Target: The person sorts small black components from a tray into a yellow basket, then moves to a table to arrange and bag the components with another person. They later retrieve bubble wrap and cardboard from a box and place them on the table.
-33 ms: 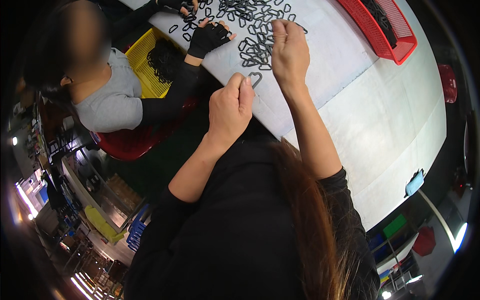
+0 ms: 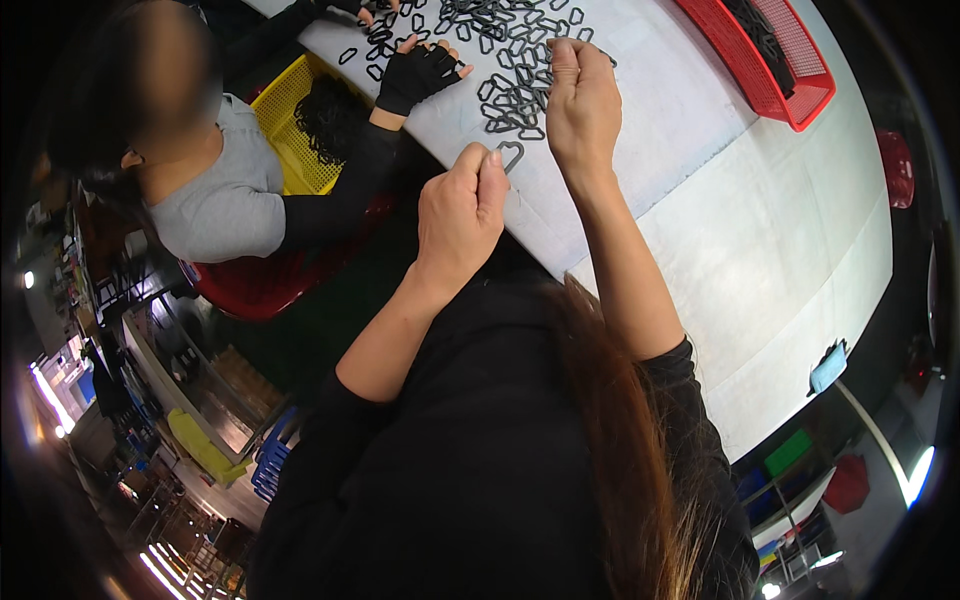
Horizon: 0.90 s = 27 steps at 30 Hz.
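My left hand (image 2: 461,205) is closed, its thumb pressed on the index finger, and grips a small dark grey elongated ring (image 2: 513,153) that sticks out past the fingertips over the table's near edge. Farther off and to the right, my right hand (image 2: 584,108) hangs over the right side of a loose pile of similar dark rings (image 2: 515,103). Its fingers are curled together and turned away from view. Bits of dark material show at both sides of its fingertips, but whether it holds them or they lie on the table behind cannot be made out.
On the pale table (image 2: 760,250) stands a red plastic basket (image 2: 815,95) with dark pieces inside. At left a person in black fingerless gloves (image 2: 415,82) reaches into the rings. Below that arm is a yellow basket (image 2: 310,165) of dark pieces. A red chair (image 2: 245,292) is near.
My right hand has shifted very slightly to the right and down. The left hand keeps its grip on the ring in almost the same place.
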{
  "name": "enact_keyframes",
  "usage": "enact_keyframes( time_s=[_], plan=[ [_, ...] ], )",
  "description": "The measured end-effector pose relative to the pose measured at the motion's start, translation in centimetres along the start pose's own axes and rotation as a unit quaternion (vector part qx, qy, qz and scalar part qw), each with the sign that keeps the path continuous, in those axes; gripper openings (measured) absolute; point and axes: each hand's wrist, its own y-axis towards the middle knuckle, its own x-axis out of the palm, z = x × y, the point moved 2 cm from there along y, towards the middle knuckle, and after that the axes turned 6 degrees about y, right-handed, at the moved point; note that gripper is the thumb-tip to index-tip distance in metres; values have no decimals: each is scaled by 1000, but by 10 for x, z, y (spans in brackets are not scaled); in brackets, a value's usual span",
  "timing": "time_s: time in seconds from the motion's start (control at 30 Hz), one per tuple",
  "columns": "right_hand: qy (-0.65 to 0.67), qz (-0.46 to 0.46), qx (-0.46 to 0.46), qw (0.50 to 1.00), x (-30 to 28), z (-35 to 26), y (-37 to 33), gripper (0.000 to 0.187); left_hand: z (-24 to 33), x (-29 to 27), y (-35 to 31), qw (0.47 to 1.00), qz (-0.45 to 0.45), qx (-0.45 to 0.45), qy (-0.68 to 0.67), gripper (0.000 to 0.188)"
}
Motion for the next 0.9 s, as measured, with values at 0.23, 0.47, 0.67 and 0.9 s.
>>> enact_keyframes(
  time_s=[0.23, 0.47, 0.67, 0.9],
  plan=[
    [21, -12, 7, 1000, 20, -11, -24, 23, -4, 5, -6, 999, -41, 1, 12, 22],
    [-25, -8, 3, 1000, 34, -4, -34, 20, -10, 11, -23, 996, 21, -10, 88, 22],
    [-16, -8, 16, 1000, 57, 5, -42, 17, -27, 12, -29, 992, 54, -41, 102, 24],
    [-17, -54, 60, 997, 59, 3, -62, 17, -41, 7, -33, 991, 24, -120, 53, 24]
  ],
)
